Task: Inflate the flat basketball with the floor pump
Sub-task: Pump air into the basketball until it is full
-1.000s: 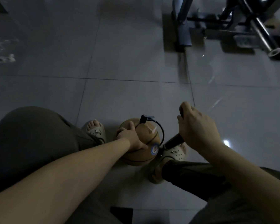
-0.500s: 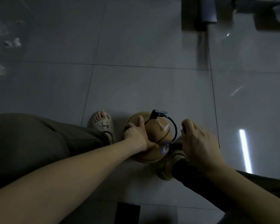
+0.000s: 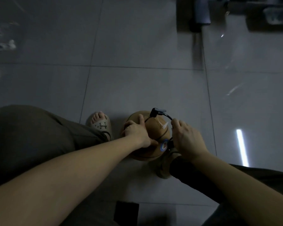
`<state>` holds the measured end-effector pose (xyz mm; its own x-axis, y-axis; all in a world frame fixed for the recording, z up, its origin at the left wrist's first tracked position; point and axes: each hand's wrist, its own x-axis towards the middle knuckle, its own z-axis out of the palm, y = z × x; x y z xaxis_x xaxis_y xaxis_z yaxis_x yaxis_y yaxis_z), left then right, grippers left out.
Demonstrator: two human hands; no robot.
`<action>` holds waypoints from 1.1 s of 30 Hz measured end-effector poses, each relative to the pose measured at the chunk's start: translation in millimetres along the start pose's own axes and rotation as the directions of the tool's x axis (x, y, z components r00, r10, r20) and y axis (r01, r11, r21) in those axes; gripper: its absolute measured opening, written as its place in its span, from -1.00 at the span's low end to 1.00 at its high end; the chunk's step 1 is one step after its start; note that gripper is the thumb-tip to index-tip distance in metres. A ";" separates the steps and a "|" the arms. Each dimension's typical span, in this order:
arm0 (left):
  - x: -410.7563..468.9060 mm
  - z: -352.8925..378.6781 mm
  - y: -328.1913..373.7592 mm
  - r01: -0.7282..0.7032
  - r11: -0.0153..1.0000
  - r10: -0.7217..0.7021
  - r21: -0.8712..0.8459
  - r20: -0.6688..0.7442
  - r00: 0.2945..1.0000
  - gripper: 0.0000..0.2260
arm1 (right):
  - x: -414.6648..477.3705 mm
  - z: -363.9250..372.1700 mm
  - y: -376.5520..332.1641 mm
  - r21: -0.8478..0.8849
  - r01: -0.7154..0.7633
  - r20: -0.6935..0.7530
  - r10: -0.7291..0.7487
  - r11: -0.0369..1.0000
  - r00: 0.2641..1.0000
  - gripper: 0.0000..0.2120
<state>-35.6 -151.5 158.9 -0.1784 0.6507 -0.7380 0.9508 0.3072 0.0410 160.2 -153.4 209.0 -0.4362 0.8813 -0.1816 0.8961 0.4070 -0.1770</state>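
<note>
A tan basketball (image 3: 155, 128) sits on the tiled floor between my two feet. My left hand (image 3: 136, 132) rests on its left side, fingers spread over the top. A black pump head (image 3: 155, 112) is plugged into the top of the ball, and a thin black hose (image 3: 168, 116) loops from it to the right. My right hand (image 3: 186, 139) grips the pump handle, pushed low beside the ball; the handle is mostly hidden under the fingers. A round blue gauge (image 3: 164, 145) shows at the pump's foot, by my right sandal (image 3: 163, 165).
My left foot in a beige sandal (image 3: 100, 123) stands just left of the ball. Dark metal equipment legs (image 3: 201, 12) stand on the floor at the upper right. A dark flat object (image 3: 127, 211) lies on the floor near the bottom edge.
My right hand has pushed the pump handle down from high beside the ball to low against it. My head has tilted further down. My left hand stays on the ball.
</note>
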 end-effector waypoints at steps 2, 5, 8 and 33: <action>-2.2 -2.2 1.3 0.003 1.000 -0.004 0.003 0.012 1.000 0.30 | -4.1 -10.8 -3.3 -0.009 0.014 0.024 -0.014 1.000 1.000 -0.79; -1.7 -7.5 0.0 0.020 1.000 -0.020 0.005 0.040 0.999 0.32 | -9.9 -44.0 -9.5 0.006 -0.008 0.011 0.008 1.000 1.000 -0.86; -1.3 -7.6 -4.4 -0.012 0.999 0.013 -0.031 0.041 0.999 0.35 | -15.6 -94.8 -13.9 0.073 -0.048 -0.088 0.054 0.996 0.995 -0.86; 7.6 -7.5 11.3 -0.005 0.998 0.004 0.057 0.005 1.000 0.23 | -12.5 -36.0 2.0 0.046 0.089 -0.083 -0.085 0.995 0.993 -0.94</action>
<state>-28.0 -137.9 158.7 -0.1732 0.6489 -0.7409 0.9645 0.2640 0.0057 170.4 -155.0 245.7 -0.5027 0.8604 -0.0845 0.8488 0.4726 -0.2373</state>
